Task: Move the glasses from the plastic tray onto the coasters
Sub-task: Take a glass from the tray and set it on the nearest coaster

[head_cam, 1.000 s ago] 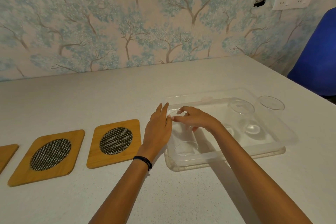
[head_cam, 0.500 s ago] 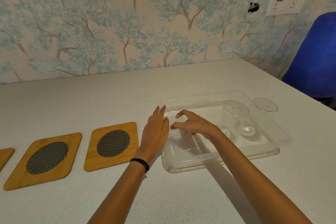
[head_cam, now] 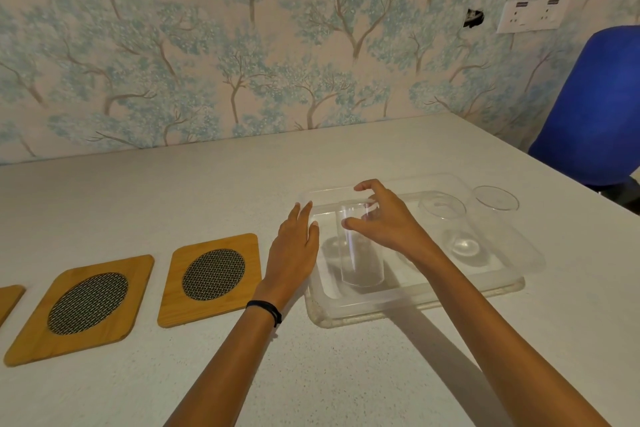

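Note:
A clear plastic tray (head_cam: 415, 302) sits right of centre on the white table. My right hand (head_cam: 384, 222) grips a clear glass (head_cam: 360, 253) at its rim, thumb in front and fingers behind; the glass stands upright over the tray's left part. Two more clear glasses stand in the tray, one in the middle (head_cam: 441, 218) and one at the far right (head_cam: 495, 208). My left hand (head_cam: 294, 253) rests flat against the tray's left edge, holding nothing. Wooden coasters with dark mesh centres lie to the left: a near one (head_cam: 211, 277), a second (head_cam: 83, 308), and a third (head_cam: 8, 298) cut off by the frame.
A wall with tree-patterned wallpaper runs along the back of the table. A blue chair (head_cam: 595, 107) stands past the table's right edge. A white socket plate (head_cam: 531, 15) is on the wall at upper right.
My right hand has risen and brought the glass from a tilt to upright, higher in the tray. My left hand has stayed at the tray's left edge.

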`<state>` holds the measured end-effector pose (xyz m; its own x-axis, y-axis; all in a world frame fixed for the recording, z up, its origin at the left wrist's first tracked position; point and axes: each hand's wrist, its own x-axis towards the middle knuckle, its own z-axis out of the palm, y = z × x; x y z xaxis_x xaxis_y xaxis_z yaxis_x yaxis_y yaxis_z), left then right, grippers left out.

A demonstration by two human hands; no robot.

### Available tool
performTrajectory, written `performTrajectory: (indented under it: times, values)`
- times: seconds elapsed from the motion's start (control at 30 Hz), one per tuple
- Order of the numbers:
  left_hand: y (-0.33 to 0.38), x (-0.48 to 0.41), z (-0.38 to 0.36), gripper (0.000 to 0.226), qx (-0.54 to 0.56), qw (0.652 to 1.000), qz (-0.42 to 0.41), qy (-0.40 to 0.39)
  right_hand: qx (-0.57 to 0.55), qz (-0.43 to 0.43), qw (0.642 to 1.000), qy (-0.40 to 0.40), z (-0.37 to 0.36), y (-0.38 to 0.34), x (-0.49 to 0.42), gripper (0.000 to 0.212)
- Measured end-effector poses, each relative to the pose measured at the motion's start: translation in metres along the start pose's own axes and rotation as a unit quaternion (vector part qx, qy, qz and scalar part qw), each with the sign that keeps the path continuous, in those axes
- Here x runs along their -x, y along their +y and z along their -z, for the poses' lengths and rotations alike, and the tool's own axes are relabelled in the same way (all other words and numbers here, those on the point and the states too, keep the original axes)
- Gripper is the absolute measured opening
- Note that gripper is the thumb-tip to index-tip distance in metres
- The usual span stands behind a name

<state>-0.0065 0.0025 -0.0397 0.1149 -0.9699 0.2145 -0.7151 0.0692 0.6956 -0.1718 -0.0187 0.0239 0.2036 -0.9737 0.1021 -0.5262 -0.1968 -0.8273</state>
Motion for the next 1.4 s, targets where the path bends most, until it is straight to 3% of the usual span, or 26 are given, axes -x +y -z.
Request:
performTrajectory:
  times: [0.47, 0.9, 1.03, 1.23, 1.4]
  values:
    - [0.001, 0.0, 0.001, 0.047, -0.014, 1.0, 0.0, -0.009, -0.036, 0.087, 0.995, 0.042, -0.005, 0.015, 0.016, 0.056]
    - [-0.001, 0.003, 0.001, 0.05, -0.035, 0.999, -0.008, -0.008, -0.064, 0.103, 0.988, 0.091, -0.019, 0.01, 0.019, 0.053]
    - [-0.002, 0.008, 0.002, 0.046, -0.008, 1.0, -0.015, 0.003, -0.095, 0.112, 0.979, 0.14, -0.023, 0.004, 0.023, 0.043]
    - [-0.016, 0.028, 0.02, 0.046, -0.023, 0.998, -0.066, -0.002, -0.152, 0.128, 0.938, 0.284, -0.033, 0.005, 0.03, 0.022]
    - [-0.045, 0.053, 0.054, 0.045, -0.07, 0.994, -0.081, -0.005, -0.117, 0.139, 0.944, 0.275, -0.039, 0.011, 0.032, 0.032]
